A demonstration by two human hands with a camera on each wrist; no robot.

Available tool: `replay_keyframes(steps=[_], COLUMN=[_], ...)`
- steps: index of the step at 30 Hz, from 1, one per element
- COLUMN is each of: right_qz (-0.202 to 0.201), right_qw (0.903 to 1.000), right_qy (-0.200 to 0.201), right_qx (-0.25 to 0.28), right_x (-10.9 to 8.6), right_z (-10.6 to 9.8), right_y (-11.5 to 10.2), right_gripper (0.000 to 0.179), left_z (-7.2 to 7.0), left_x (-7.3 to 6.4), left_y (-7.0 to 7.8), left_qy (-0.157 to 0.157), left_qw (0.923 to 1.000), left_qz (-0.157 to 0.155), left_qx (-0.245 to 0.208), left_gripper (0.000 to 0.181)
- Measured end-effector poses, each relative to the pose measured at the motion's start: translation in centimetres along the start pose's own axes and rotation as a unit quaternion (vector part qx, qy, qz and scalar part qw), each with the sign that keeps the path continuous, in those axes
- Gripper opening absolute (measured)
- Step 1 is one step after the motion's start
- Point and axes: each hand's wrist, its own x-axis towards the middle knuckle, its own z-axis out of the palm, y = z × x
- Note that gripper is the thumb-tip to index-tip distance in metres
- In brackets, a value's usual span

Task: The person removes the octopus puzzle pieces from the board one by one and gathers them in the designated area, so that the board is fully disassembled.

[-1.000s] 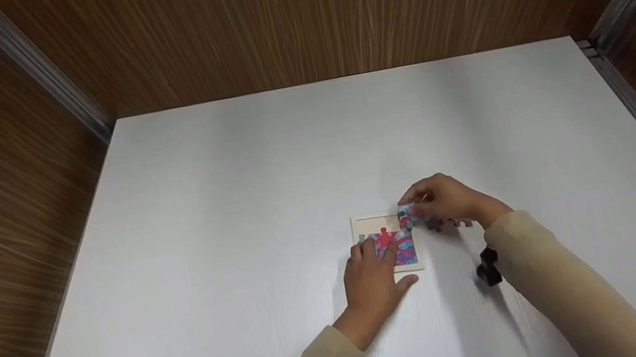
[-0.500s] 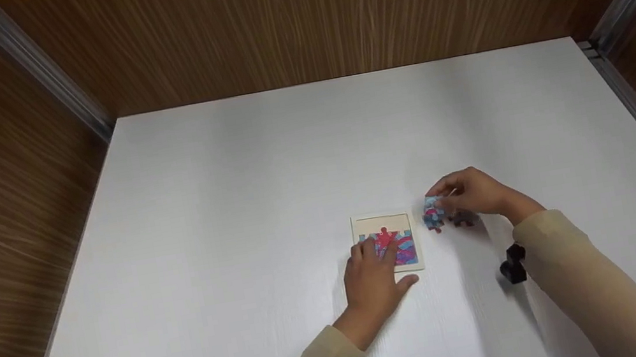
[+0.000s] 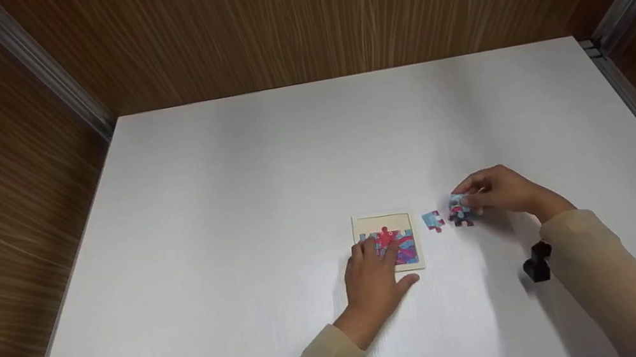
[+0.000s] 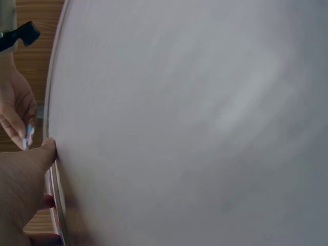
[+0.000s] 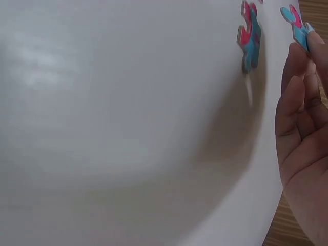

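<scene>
My left hand rests with its fingers laid on a small jigsaw puzzle in a pale wooden frame. Pink, blue and purple joined pieces fill the lower part of the frame; its upper strip shows bare wood. To the right, my right hand pinches a blue and pink puzzle piece between thumb and fingers, over the table. Another jigsaw piece lies between the frame and this hand. In the right wrist view, a loose blue and pink piece sits near the fingertips.
The white tabletop spreads around the puzzle. Brown wood-grain panels stand behind it and at both sides, with metal strips at the corners. Black devices are worn at the wrists.
My right hand has moved right with the pinched puzzle piece, from over the frame's right edge past the loose piece, which now shows uncovered. My left hand has stayed in place.
</scene>
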Motion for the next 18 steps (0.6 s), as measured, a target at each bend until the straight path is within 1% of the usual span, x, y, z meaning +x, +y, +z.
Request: replay_keyframes(steps=[3,11,18], right_qz=[0.006,0.004,0.003], right_qw=[1.0,0.9998,0.9987], right_qy=[-0.004,-0.017,-0.019], right_qx=[0.002,-0.012,-0.047], right_x=[-0.5,-1.7,-2.5], right_z=[-0.6,-2.0,-2.6], right_y=[0.5,1.9,2.7], right_gripper=[0.022,0.027,0.027], left_z=[0.0,0.1,0.0], left_x=[0.0,0.1,0.1], left_y=[0.0,0.2,0.2], left_qy=[0.0,-0.004,-0.009], left_qw=[1.0,0.9999,1.0], left_qz=[0.001,0.0,-0.002], left_qx=[0.002,0.011,0.003], left_gripper=[0.068,0.068,0.068])
